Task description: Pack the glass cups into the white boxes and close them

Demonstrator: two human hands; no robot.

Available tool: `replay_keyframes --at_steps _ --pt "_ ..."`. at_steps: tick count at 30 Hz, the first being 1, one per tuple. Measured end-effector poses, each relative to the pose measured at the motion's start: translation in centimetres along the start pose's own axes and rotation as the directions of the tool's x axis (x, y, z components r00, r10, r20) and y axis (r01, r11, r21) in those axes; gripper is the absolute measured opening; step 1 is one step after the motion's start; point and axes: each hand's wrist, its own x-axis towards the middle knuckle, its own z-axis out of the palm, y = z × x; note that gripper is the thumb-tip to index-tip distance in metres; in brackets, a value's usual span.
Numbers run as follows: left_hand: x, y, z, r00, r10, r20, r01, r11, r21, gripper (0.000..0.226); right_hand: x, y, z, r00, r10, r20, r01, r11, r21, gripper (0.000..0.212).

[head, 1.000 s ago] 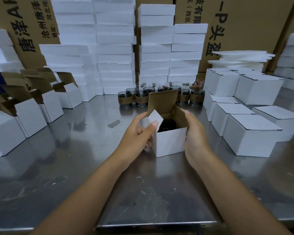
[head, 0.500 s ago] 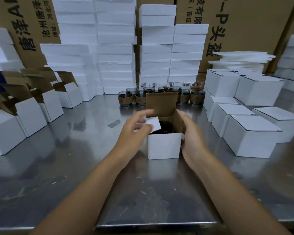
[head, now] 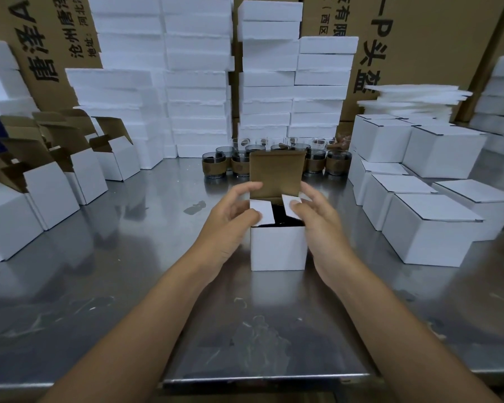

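A white box (head: 277, 251) stands square on the steel table (head: 128, 257) in front of me, its brown-lined lid (head: 275, 173) upright at the back. A dark glass cup (head: 278, 215) shows through the gap between the two white side flaps. My left hand (head: 233, 216) presses the left flap inward with its thumb. My right hand (head: 314, 216) pushes the right flap inward the same way. Several more glass cups (head: 240, 162) with brown sleeves stand in a row behind the box.
Closed white boxes (head: 428, 228) are stacked on the right. Open white boxes (head: 50, 190) with raised brown flaps line the left. White foam stacks (head: 198, 82) and brown cartons (head: 419, 53) form the back wall. The table's front edge (head: 262, 379) is near me.
The box was turned square to me. My left hand folded the left flap down, and my right hand moved from the box's side onto the right flap, now folded inward.
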Motion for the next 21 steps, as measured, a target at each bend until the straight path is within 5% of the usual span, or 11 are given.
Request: replay_keyframes --at_steps 6,13,21 --pt "0.2 -0.2 -0.2 0.998 0.044 -0.037 -0.047 0.993 -0.104 0.051 -0.1 0.0 0.0 0.999 -0.029 -0.030 0.028 0.999 -0.044 0.037" --pt "0.5 -0.5 0.0 0.998 -0.032 -0.047 0.028 0.996 -0.079 0.025 -0.5 -0.7 0.3 0.993 0.020 -0.113 -0.018 1.000 0.017 0.037" --pt "0.2 -0.4 0.0 0.999 -0.006 -0.045 -0.001 0.989 -0.147 0.039 -1.5 -0.1 0.9 0.978 -0.204 0.036 0.207 0.951 -0.231 0.044"
